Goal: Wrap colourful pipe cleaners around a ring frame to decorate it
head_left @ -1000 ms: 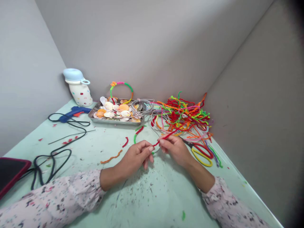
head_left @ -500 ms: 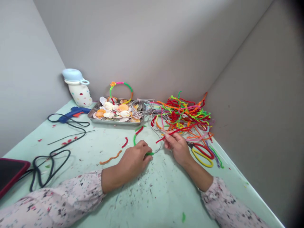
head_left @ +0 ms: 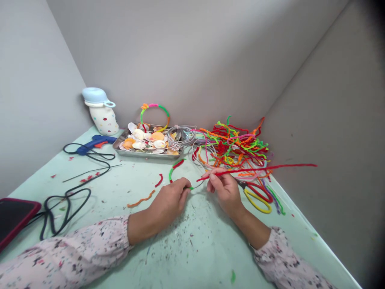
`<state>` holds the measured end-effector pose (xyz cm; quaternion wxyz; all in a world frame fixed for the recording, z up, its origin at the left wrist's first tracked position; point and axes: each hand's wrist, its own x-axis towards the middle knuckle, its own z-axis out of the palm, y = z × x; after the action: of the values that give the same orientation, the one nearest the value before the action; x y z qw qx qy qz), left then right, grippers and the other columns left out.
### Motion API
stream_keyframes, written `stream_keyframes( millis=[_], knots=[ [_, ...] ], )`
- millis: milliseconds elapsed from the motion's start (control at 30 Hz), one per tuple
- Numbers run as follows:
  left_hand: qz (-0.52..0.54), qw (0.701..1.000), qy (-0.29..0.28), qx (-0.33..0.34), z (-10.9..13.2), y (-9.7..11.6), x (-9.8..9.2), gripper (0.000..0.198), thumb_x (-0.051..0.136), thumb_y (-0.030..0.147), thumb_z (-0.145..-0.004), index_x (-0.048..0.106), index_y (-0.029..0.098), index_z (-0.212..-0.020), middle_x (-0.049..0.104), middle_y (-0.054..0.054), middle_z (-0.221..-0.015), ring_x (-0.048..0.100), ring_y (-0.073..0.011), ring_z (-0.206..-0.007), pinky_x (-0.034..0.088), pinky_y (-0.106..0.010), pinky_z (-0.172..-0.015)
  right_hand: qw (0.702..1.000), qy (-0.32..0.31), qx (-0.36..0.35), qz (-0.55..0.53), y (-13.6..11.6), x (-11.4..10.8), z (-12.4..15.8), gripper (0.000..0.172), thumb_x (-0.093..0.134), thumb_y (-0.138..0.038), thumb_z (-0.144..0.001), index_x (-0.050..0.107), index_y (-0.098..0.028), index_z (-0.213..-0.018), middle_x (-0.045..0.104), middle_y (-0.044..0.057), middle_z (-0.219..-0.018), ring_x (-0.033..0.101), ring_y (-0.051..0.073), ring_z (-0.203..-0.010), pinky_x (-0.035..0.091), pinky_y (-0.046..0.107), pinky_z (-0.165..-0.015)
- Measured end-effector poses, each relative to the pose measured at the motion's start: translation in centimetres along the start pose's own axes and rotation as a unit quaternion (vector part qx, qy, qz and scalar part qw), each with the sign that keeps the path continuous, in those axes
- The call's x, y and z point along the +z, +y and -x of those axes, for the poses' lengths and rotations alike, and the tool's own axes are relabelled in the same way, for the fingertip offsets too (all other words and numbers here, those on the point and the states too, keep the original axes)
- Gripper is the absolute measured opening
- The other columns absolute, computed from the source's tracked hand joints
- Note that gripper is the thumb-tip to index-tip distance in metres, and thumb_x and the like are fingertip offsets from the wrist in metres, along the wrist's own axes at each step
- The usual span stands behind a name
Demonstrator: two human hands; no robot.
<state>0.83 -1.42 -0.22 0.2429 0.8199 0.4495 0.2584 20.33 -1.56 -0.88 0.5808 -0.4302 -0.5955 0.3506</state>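
My right hand (head_left: 225, 189) pinches a long red pipe cleaner (head_left: 264, 169), which runs out to the right past the heap. My left hand (head_left: 170, 196) is shut on a thin wire ring (head_left: 171, 175) wrapped in green and red fuzz, and its fingers hide part of the ring. The bare wire of the ring curves up towards my right hand. Behind my right hand lies a tangled heap of multicoloured pipe cleaners (head_left: 231, 146). Scissors with red and yellow handles (head_left: 257, 196) lie just right of that hand.
A metal tray (head_left: 147, 154) of seashells stands at the back, with a finished-looking pipe cleaner hoop (head_left: 155, 116) behind it. A blue glue gun (head_left: 96, 144), black cord (head_left: 67, 204), spotted bottle (head_left: 104, 119) and red-cased tablet (head_left: 15, 216) sit left. Grey walls bound the green table.
My right hand has drawn the red pipe cleaner out longer, and it now reaches far to the right. My left hand has shifted slightly up, with the ring rising at its end.
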Motion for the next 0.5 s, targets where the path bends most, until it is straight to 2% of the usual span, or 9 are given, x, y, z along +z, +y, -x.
stream_keyframes(
  millis=[200, 500],
  knots=[
    [0.062, 0.997, -0.006, -0.037, -0.35, -0.14, 0.34, 0.016, 0.046, 0.02, -0.091, 0.055, 0.019, -0.105, 0.067, -0.002, -0.081, 0.059, -0.0127, -0.059, 0.043, -0.023, -0.06, 0.997, -0.044, 0.015, 0.059, -0.1, 0.02, 0.13, 0.021, 0.051, -0.036, -0.094, 0.062, -0.018, -0.091, 0.059, -0.001, -0.07, 0.054, 0.01, -0.056, 0.044, 0.023, -0.056],
    [0.078, 0.996, -0.001, -0.035, -0.2, -0.14, 0.35, 0.017, 0.048, 0.021, -0.09, 0.056, 0.019, -0.104, 0.067, -0.002, -0.082, 0.058, -0.0119, -0.058, 0.042, -0.023, -0.058, 0.992, -0.072, 0.01, 0.103, -0.29, 0.18, 0.27, 0.023, 0.051, -0.035, -0.093, 0.064, -0.017, -0.089, 0.06, 0.0, -0.071, 0.054, 0.01, -0.055, 0.043, 0.022, -0.055]
  ],
)
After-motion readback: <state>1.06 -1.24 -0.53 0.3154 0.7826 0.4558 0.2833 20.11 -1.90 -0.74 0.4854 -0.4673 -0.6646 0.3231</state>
